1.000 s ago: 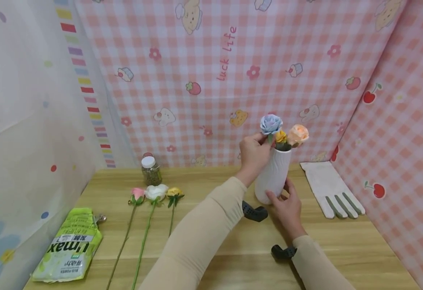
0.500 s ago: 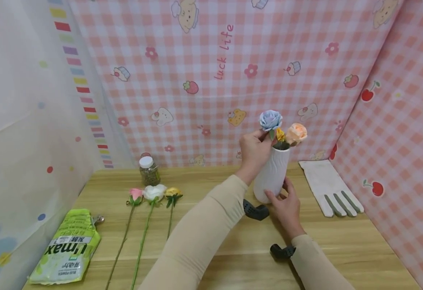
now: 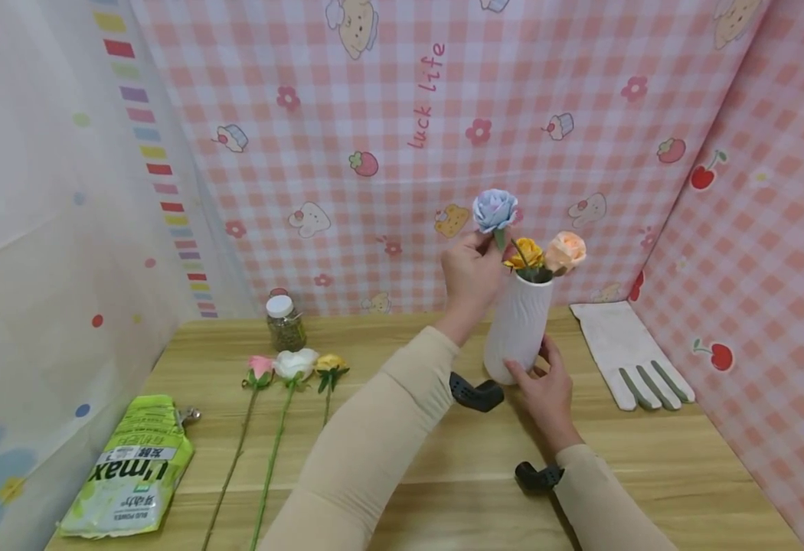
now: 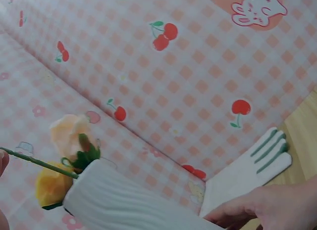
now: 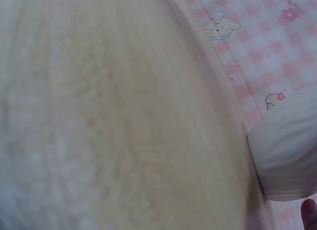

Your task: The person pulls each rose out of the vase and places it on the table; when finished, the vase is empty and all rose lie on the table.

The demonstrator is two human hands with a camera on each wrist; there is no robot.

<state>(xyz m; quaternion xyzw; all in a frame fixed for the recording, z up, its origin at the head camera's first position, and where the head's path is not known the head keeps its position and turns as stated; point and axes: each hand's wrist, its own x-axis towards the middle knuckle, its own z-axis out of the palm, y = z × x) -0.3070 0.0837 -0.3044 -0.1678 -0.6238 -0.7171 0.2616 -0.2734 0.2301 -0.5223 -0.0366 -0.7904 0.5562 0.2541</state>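
My left hand (image 3: 469, 282) pinches a blue rose (image 3: 495, 210) just below its bloom, up and to the left of the white ribbed vase (image 3: 521, 329). In the left wrist view the rose's green stem (image 4: 42, 163) slants into the vase mouth. A yellow rose (image 3: 527, 251) and a peach rose (image 3: 567, 250) stand in the vase. Low on the vase, my right hand (image 3: 548, 396) holds it near the base, thumb in front; the vase tilts slightly to the right. The right wrist view catches only the vase's lower part (image 5: 287, 151) and a fingertip (image 5: 309, 215).
Pink (image 3: 260, 369), white (image 3: 295, 365) and yellow (image 3: 331, 363) roses lie on the table's left half. Behind them is a white-lidded jar (image 3: 285, 325). A green-and-white bag (image 3: 129, 471) lies far left, and a white glove (image 3: 625, 352) at right. Patterned cloth hangs behind.
My left hand has raised the blue rose up and to the left, uncovering more of the yellow rose in the vase. The right hand stays at the vase's base.
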